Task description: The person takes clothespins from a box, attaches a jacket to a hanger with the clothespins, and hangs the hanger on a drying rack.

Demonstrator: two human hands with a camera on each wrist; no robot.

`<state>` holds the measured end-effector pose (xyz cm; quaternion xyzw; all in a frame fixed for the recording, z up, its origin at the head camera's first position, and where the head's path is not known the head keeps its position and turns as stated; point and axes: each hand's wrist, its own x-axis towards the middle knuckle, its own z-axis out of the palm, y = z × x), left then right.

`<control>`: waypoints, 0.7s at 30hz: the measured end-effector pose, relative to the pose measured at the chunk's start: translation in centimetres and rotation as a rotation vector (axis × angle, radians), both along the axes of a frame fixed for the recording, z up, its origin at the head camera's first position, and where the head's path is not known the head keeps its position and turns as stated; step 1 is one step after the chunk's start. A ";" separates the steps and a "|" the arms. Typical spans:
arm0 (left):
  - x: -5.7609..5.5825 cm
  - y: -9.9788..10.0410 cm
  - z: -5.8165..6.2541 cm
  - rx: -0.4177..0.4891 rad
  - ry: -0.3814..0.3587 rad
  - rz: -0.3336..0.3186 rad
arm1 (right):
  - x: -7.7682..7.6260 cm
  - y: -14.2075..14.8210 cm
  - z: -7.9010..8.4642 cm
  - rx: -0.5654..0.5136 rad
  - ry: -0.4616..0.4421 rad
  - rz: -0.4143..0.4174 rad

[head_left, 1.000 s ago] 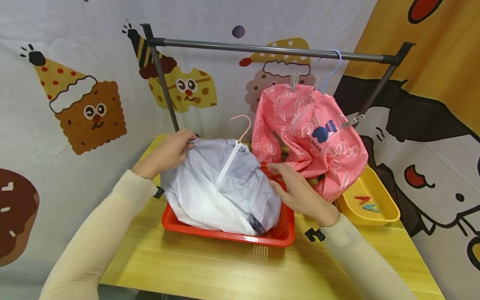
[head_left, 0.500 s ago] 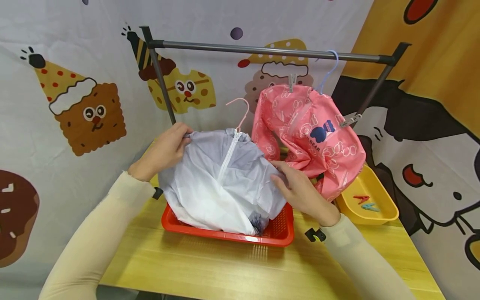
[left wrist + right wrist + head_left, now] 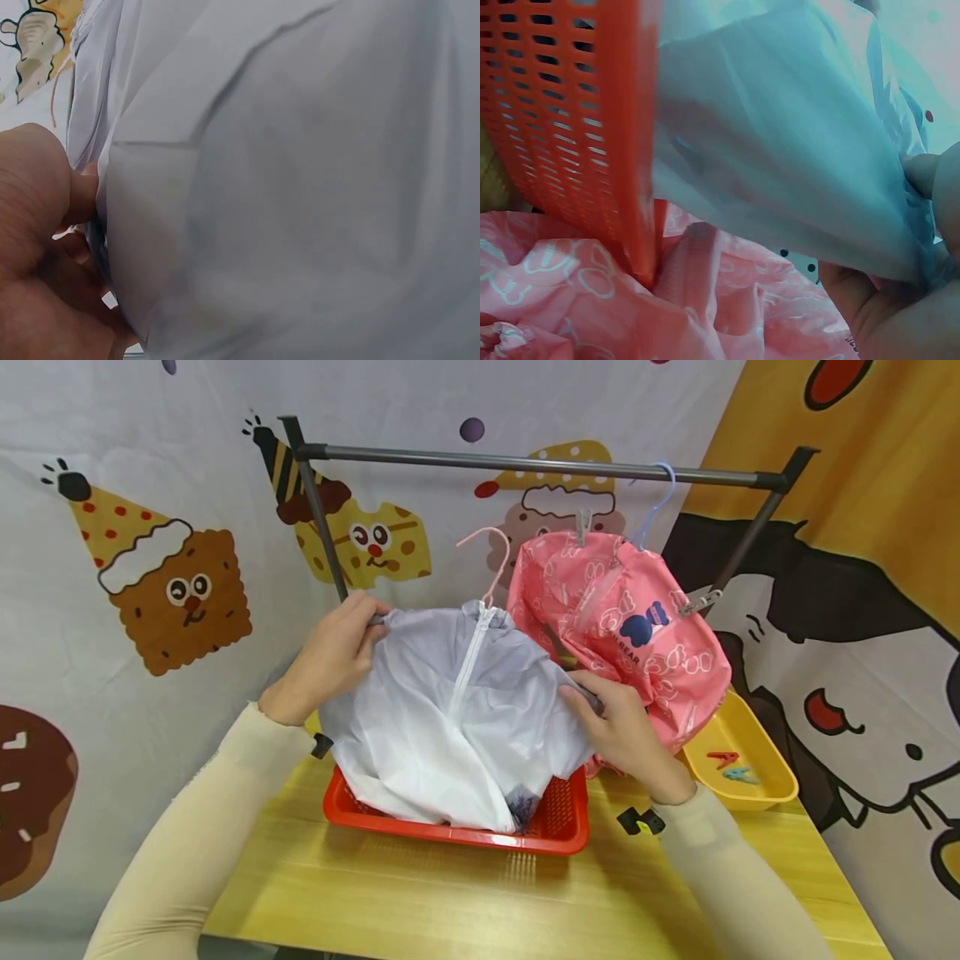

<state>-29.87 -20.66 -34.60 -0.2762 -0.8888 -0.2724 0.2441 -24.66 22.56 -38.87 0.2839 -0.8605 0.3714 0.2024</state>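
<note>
A thin grey-and-white zip jacket [image 3: 427, 710] hangs on a pink hanger [image 3: 498, 556], whose hook sticks up from the collar. Its lower part lies in a red plastic basket [image 3: 450, 833]. My left hand [image 3: 330, 647] pinches the shoulder on the left; in the left wrist view the thumb and fingers [image 3: 82, 195] grip the cloth edge. With my right hand [image 3: 618, 722] I pinch the opposite shoulder, and the right wrist view shows the thumb [image 3: 922, 174] against the fabric beside the basket wall.
Behind the basket stands a dark metal rack [image 3: 525, 462]. From it a pink patterned jacket [image 3: 667, 652] hangs on a blue hanger [image 3: 656, 510], with grey clips on it. A yellow tray [image 3: 780, 785] at the right holds a red clothespin [image 3: 722, 758] and a blue one [image 3: 740, 774].
The grey-and-white jacket and its hanger have risen. My right hand has taken hold of the right shoulder and moved outward to the right, spreading the cloth; the left hand has lifted slightly.
</note>
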 end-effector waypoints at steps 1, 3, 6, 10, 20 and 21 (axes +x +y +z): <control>0.1 0.1 0.1 0.005 0.011 -0.001 | -0.1 0.0 0.1 -0.017 0.008 0.001; 0.1 0.3 0.3 0.015 0.031 -0.003 | -0.2 0.0 0.3 -0.042 0.023 -0.001; 0.1 0.6 0.7 0.021 0.052 0.001 | -0.3 0.1 0.6 -0.064 0.018 -0.001; 0.1 0.9 1.0 0.036 0.067 -0.009 | -0.2 0.5 1.1 -0.061 -0.017 0.001; 0.2 1.9 1.5 0.071 0.076 -0.026 | 0.1 1.2 1.8 -0.116 -0.038 0.000; 0.2 1.9 1.5 0.082 0.077 -0.031 | 0.1 1.3 1.8 -0.124 -0.040 -0.004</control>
